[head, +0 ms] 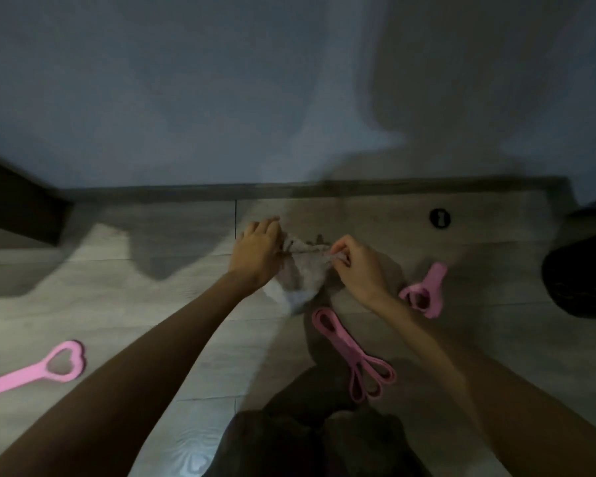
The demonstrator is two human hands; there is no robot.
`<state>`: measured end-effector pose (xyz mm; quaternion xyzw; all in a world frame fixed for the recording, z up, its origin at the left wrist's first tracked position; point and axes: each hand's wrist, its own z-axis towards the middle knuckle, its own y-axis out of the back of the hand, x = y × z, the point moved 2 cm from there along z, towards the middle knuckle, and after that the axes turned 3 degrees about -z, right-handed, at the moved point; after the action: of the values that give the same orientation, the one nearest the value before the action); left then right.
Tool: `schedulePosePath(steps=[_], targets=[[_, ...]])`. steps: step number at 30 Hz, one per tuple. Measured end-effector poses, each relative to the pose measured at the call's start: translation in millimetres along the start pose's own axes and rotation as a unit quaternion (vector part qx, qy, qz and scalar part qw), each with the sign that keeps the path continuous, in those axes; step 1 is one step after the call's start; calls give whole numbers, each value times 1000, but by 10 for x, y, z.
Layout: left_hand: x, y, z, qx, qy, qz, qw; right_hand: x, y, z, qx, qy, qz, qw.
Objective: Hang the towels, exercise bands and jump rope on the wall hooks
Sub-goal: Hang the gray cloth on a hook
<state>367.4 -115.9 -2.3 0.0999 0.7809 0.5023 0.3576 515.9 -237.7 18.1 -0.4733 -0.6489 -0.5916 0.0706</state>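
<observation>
Grey wood-grain planks make the floor, which meets a dull blue-grey wall at a dark skirting board. A small black disc with a pale keyhole-like mark lies near the skirting. The towel, pale grey and fluffy, hangs between the hands, low over the floor: the left hand and the right hand each pinch its top edge with curled fingers. A long pink band, flat and rubbery, lies on the floor nearer the person than the towel; a folded pink band lies beside the right wrist, and a heart-ended pink strap lies far left

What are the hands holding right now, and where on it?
A towel: the left hand grips its upper left corner and the right hand pinches its upper right corner.
</observation>
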Motion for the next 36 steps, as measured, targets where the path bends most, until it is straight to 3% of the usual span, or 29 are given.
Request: schedulePosePath(steps=[6, 13, 20, 25, 30, 36], targets=[[-883, 1541, -509, -31, -18, -119, 992, 1236, 1473, -484, -40, -18, 45, 998], [-2006, 3585, -1135, -86, -30, -246, 965, 2756, 3253, -1193, -82, 45, 43, 995], [-2857, 5172, -1648, -93, -109, -243, 959, 3759, 4592, -2057, -131, 118, 45, 983], [-3285, 5796, -1915, -58, -106, -275, 954, 4090, 5141, -2482, -157, 154, 43, 975], [-3646, 6165, -2082, -70, -157, -261, 950, 4233, 5464, -2634, -182, 110, 44, 976], [-4282, 6565, -2208, -115, -234, -250, 933, 4690, 5696, -2787, -94, 198, 211, 953]])
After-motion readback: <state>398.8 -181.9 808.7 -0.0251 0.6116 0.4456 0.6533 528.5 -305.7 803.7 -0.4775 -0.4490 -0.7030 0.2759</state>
